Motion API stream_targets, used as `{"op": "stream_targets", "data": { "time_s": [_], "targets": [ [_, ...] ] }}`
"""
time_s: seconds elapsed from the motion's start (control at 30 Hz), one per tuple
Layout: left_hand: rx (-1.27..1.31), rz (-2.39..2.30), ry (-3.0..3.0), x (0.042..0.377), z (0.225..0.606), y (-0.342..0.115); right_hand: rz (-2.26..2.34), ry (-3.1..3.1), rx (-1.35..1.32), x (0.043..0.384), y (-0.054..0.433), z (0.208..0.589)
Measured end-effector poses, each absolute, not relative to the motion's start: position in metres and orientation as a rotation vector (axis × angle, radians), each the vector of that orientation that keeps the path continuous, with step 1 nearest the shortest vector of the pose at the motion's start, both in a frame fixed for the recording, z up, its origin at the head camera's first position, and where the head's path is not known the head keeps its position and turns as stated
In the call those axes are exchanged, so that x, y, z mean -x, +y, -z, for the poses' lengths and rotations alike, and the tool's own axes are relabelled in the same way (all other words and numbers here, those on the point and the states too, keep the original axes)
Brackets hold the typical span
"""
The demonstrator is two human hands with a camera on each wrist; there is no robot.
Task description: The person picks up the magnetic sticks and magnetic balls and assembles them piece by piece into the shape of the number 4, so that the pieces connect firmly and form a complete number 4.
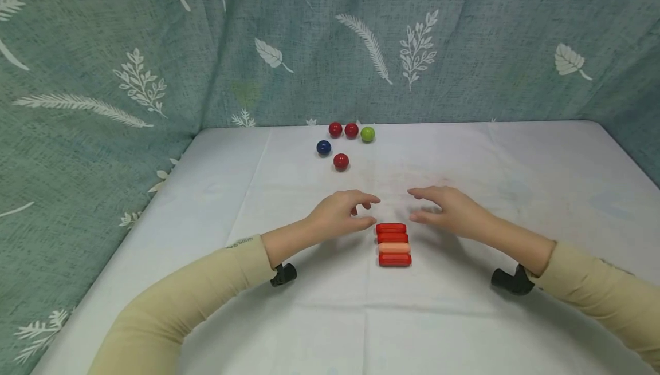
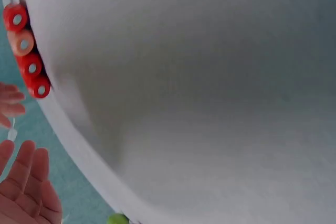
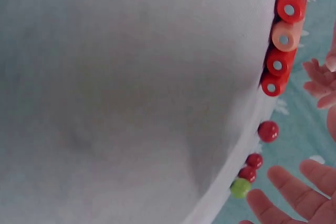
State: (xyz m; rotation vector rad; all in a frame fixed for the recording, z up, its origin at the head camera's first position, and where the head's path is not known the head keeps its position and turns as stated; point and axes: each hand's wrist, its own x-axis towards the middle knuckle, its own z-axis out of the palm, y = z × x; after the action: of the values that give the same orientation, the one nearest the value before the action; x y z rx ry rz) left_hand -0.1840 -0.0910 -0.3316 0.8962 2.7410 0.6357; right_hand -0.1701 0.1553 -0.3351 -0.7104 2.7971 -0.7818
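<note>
My left hand [image 1: 341, 214] hovers just left of a row of ridged cylinders. Its fingers are loosely bent and hold nothing. Opposite it, my right hand [image 1: 452, 210] is held to the right of the row, thumb and fingers apart, also with nothing in its grasp. Between them three red cylinders [image 1: 395, 260] and one peach cylinder [image 1: 394, 248] lie side by side, touching, on the white cloth. In the right wrist view, a pale round hole shows in the end of the nearest red cylinder [image 3: 291, 4] and in the others.
Beyond the hands are a red ball [image 1: 341, 161], a blue ball [image 1: 323, 147], two more red balls [image 1: 343, 130] and a green ball [image 1: 368, 134]. A white cloth [image 1: 289, 329] covers the table. Behind it hangs a green leaf-patterned curtain [image 1: 319, 31].
</note>
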Motion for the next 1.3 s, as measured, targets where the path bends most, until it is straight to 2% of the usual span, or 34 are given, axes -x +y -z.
{"op": "stream_targets", "data": {
  "time_s": [0.93, 1.3],
  "targets": [
    [-0.724, -0.522, 2.644, 0.195, 0.349, -0.066, 0.771, 2.786, 0.838, 0.168, 0.147, 0.343],
    [-0.591, -0.570, 2.641, 0.204, 0.349, -0.059, 0.827, 2.730, 0.828, 0.180, 0.140, 0.345]
  ]
}}
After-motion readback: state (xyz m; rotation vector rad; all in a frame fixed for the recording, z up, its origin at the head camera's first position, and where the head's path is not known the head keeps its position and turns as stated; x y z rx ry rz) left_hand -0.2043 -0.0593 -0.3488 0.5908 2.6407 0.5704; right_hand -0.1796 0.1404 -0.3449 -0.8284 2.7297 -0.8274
